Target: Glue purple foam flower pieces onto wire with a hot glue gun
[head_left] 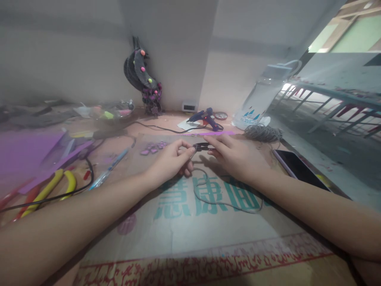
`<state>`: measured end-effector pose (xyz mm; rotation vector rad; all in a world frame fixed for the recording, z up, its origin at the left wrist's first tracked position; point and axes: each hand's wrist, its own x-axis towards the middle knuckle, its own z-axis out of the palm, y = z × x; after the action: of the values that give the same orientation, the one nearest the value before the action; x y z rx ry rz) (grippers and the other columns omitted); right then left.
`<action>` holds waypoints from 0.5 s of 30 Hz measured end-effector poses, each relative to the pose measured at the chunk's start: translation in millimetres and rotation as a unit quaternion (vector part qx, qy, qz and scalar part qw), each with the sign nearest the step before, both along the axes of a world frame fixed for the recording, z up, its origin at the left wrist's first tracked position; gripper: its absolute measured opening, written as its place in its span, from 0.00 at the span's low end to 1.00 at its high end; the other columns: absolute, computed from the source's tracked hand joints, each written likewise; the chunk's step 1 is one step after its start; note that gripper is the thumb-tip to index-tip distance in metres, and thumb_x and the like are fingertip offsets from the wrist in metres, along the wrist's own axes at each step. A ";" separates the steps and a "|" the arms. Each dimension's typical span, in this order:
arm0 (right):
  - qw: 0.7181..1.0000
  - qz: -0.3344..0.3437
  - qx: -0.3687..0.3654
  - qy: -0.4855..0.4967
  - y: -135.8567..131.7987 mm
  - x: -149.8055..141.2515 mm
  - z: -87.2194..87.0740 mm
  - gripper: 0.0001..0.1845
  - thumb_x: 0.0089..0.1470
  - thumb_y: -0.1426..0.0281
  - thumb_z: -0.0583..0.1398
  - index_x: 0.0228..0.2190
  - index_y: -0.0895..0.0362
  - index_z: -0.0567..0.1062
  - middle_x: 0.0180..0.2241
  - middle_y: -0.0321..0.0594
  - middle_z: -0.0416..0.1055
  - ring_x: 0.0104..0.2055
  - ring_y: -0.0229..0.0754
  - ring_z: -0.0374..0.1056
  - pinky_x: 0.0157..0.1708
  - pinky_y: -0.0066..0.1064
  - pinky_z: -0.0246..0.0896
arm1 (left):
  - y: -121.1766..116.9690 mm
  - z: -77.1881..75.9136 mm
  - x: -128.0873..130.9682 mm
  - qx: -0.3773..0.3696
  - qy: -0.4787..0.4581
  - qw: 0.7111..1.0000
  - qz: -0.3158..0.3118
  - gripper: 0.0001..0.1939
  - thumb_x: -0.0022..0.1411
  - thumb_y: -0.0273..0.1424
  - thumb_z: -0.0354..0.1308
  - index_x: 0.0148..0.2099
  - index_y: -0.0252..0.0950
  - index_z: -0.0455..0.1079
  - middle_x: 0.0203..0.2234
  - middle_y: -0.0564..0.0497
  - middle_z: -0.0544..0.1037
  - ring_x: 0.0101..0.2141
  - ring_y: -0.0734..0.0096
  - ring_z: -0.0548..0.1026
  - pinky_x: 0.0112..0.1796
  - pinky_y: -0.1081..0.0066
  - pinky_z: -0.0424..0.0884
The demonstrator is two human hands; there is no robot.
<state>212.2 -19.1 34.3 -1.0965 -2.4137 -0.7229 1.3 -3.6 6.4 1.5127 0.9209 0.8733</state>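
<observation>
My right hand (229,153) is closed around the handles of small dark pliers (203,146), their jaws pointing left. Against those jaws, my left hand (175,157) pinches a thin grey cord (232,205) between thumb and fingers. From there the cord trails down in a loose curve over the printed sheet and back under my right forearm. Just left of my fingers lie several small purple pieces (153,149). The exact spot where jaws and cord meet is too small to make out.
Behind my hands are a blue glue gun (205,117), a clear water bottle (258,103) and a grey cord bundle (262,133). A phone (300,169) lies right. Yellow-handled tools (44,192), a pen (110,169) and purple sheets (26,155) lie left. A decorated grey crescent (141,71) stands at the wall.
</observation>
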 end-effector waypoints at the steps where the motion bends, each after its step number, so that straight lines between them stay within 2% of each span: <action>1: 1.000 -0.003 -0.002 -0.001 -0.1 0.1 0.0 0.19 0.63 0.69 0.54 0.53 0.62 0.71 0.37 0.49 0.73 0.33 0.42 0.68 0.30 0.30 0.64 | -0.1 -0.4 0.0 0.004 0.001 1.000 -0.002 0.14 0.64 0.44 0.54 0.41 0.38 0.60 0.18 0.55 0.76 0.17 0.73 0.74 0.16 0.80 0.63; 15: 0.999 0.029 -0.017 0.002 1.0 2.0 -0.3 0.15 0.63 0.69 0.53 0.48 0.61 0.73 0.36 0.47 0.74 0.34 0.41 0.69 0.30 0.30 0.63 | 0.2 -0.7 -1.1 0.003 0.010 1.000 -0.012 0.14 0.64 0.44 0.54 0.41 0.38 0.60 0.18 0.54 0.76 0.17 0.73 0.74 0.17 0.79 0.65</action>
<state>214.1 -18.1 34.0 -1.0344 -2.4527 -0.6636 0.2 -3.4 5.7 1.5372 0.9136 0.8463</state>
